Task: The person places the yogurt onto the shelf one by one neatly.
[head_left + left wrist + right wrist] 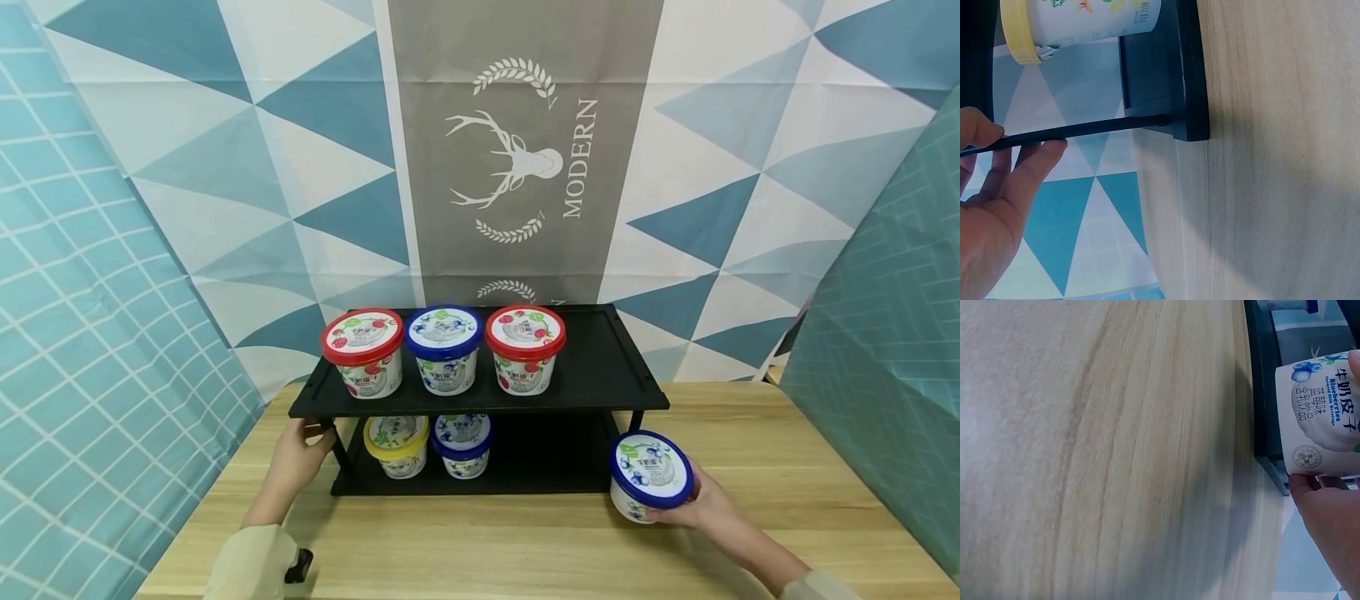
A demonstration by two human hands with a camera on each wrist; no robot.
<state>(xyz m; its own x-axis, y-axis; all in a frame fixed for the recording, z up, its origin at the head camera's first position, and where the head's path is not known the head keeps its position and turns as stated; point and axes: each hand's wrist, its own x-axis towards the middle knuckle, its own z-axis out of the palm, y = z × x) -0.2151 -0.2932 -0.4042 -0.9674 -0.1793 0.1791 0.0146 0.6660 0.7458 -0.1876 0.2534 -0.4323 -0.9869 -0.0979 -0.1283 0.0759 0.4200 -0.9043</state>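
Note:
My right hand (703,502) grips a blue-lidded blueberry milk cup (651,472) in front of the lower right corner of a black two-tier shelf (600,350). Its label, with blueberries and the word "Blueberries", faces the right wrist camera; the lid is outside that view. At the shelf's left end, my left hand (297,460) pinches a thin black post (1104,127) between thumb and fingertips. On the top tier stand two red-lidded cups (363,353) (525,350) with a blue-lidded cup (444,350) between them. Below, a yellow-lidded cup (397,447) stands beside another blue-lidded cup (462,446).
The shelf stands on a light wooden table (480,546). Behind it hangs a patterned backdrop (517,150) with a deer head and the word "MODERN". Blue tiled-pattern sheets (97,317) (885,350) flank the table on both sides.

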